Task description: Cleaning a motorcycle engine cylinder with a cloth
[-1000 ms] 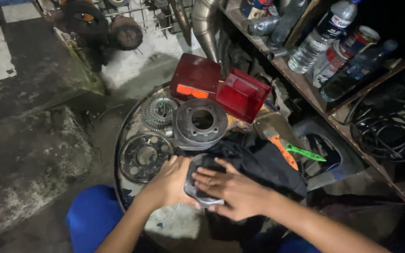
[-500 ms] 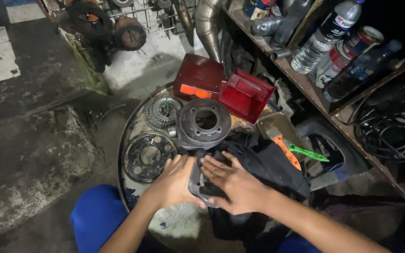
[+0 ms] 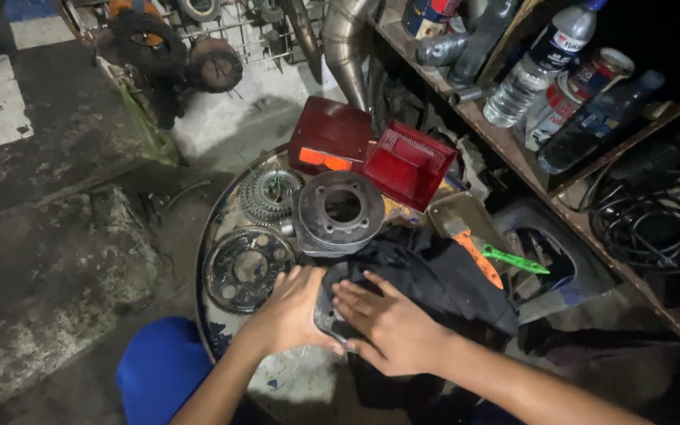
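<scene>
Both hands are pressing on a dark metal part (image 3: 330, 315) wrapped in black cloth (image 3: 434, 283) on the round tray (image 3: 206, 236): left hand (image 3: 291, 311) cupping its edge, right hand (image 3: 387, 327) lying flat, fingers spread. It looks heavy, rigid, probably greasy (the cloth is helping grip); holding the rim seems safest.

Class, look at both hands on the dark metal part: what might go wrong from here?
1. The left hand and right hand press a dark metal part near the round tray's edge; it might slip off.
2. The black cloth lies bunched beside the fingers and may snag.
3. The metal cylinder stands close and could be knocked.
</scene>
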